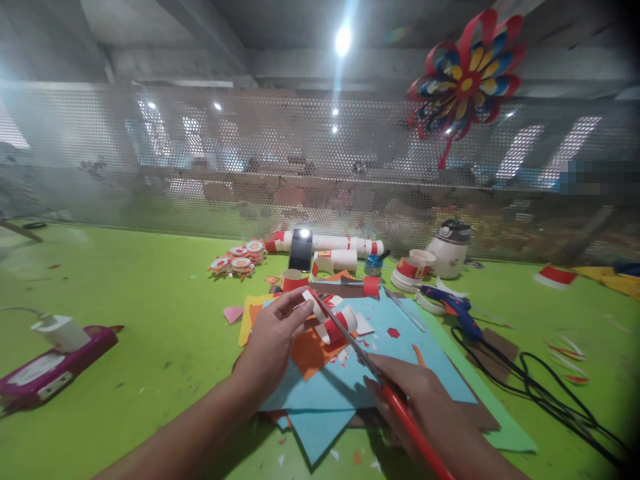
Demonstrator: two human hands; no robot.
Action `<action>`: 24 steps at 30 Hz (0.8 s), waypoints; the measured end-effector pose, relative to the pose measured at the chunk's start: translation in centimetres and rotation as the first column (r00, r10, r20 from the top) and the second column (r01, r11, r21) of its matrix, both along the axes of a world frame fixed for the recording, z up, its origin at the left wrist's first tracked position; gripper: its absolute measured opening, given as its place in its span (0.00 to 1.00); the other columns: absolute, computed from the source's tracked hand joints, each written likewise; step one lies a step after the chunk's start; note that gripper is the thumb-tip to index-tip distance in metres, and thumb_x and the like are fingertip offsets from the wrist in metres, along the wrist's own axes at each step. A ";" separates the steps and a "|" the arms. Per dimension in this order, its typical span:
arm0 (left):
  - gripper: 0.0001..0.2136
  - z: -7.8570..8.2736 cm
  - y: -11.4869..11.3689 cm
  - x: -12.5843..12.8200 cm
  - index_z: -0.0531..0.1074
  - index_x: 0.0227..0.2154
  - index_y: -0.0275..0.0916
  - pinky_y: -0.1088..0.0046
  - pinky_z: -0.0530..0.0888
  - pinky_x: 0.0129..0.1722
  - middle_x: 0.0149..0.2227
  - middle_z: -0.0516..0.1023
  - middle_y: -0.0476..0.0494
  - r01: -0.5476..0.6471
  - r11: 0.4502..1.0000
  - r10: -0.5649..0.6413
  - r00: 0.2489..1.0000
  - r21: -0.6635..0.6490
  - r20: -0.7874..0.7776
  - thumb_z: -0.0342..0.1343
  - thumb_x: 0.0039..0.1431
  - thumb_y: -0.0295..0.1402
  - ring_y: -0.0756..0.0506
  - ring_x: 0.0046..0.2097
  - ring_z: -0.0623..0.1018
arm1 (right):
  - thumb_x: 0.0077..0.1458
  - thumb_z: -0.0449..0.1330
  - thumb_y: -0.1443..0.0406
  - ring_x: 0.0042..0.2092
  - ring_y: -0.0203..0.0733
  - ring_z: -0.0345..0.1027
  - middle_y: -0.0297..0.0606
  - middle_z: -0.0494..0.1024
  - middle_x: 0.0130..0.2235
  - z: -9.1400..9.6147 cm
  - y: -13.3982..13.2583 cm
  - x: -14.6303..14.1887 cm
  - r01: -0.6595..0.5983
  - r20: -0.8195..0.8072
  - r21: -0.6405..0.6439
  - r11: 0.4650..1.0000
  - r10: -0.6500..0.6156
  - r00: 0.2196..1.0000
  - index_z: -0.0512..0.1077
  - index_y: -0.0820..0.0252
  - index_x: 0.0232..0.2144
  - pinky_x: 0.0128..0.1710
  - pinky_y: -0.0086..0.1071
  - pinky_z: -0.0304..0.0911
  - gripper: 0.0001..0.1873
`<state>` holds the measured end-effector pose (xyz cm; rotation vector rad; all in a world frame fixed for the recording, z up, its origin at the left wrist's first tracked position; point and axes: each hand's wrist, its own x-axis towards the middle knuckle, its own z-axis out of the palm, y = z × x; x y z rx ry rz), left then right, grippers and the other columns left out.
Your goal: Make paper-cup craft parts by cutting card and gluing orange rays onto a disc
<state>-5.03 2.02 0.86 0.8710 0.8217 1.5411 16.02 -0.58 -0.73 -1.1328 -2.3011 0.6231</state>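
Between the thumb and fingers of my left hand [277, 333] is a small red-and-white paper piece [314, 305]. My right hand [415, 393] grips a pair of scissors [400, 407] with red handles. The scissor blades reach up and left to the paper piece; whether they are parted there I cannot make out. Just beyond, a cut red-and-white paper cup [343, 325] lies on its side. Beneath both hands are light blue sheets [400, 373], with an orange sheet [310, 353] and small paper scraps on top.
A blue glue gun [457, 310] with a looping black cable lies right. Behind are a phone [301, 250], paper cups [411, 272], a small blue bottle [373, 265], a white jug [450, 250] and paper flowers [240, 259]. A purple power strip [60, 363] lies left.
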 end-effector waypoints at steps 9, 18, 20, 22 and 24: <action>0.14 0.0 -0.1 0.1 0.77 0.39 0.35 0.62 0.73 0.46 0.42 0.80 0.37 -0.006 1.000 0.006 1.000 -0.007 -0.024 0.65 0.49 0.35 0.41 0.42 0.79 | 0.53 0.51 0.72 0.27 0.38 0.66 0.33 0.74 0.26 -0.3 -0.3 -0.3 0.040 0.011 0.065 0.997 -0.041 0.999 0.68 0.59 0.29 0.27 0.27 0.58 0.07; 0.15 -0.1 0.2 -0.3 0.77 0.41 0.38 0.60 0.72 0.48 0.41 0.80 0.39 -0.018 1.000 0.019 0.999 0.026 -0.050 0.65 0.48 0.34 0.42 0.42 0.79 | 0.51 0.51 0.71 0.33 0.42 0.70 0.38 0.78 0.33 0.5 -0.1 -0.3 0.003 -0.045 0.027 1.000 -0.002 0.999 0.71 0.60 0.36 0.33 0.31 0.63 0.12; 0.16 -0.2 0.0 -0.3 0.76 0.43 0.39 0.60 0.71 0.50 0.42 0.80 0.39 -0.017 0.999 0.020 0.996 0.039 -0.086 0.64 0.49 0.34 0.41 0.43 0.78 | 0.52 0.50 0.72 0.33 0.41 0.70 0.38 0.78 0.33 0.6 -0.2 -0.3 -0.007 -0.061 0.024 1.000 0.008 0.998 0.71 0.59 0.37 0.33 0.30 0.63 0.12; 0.16 -0.3 -0.2 -0.2 0.76 0.44 0.39 0.60 0.70 0.51 0.43 0.79 0.38 -0.010 0.998 0.017 0.992 0.058 -0.121 0.63 0.51 0.35 0.41 0.45 0.77 | 0.54 0.50 0.72 0.32 0.40 0.69 0.36 0.77 0.31 0.5 -0.3 -0.3 -0.011 -0.062 0.007 1.000 0.011 0.998 0.71 0.58 0.35 0.32 0.29 0.63 0.11; 0.16 -0.5 -0.3 -0.1 0.75 0.44 0.39 0.59 0.70 0.51 0.44 0.79 0.38 -0.014 0.998 0.023 0.990 0.067 -0.136 0.63 0.52 0.35 0.40 0.46 0.77 | 0.54 0.50 0.71 0.31 0.39 0.68 0.35 0.77 0.30 0.3 -0.3 -0.3 -0.001 -0.058 -0.002 1.000 0.001 0.998 0.71 0.58 0.34 0.31 0.29 0.62 0.10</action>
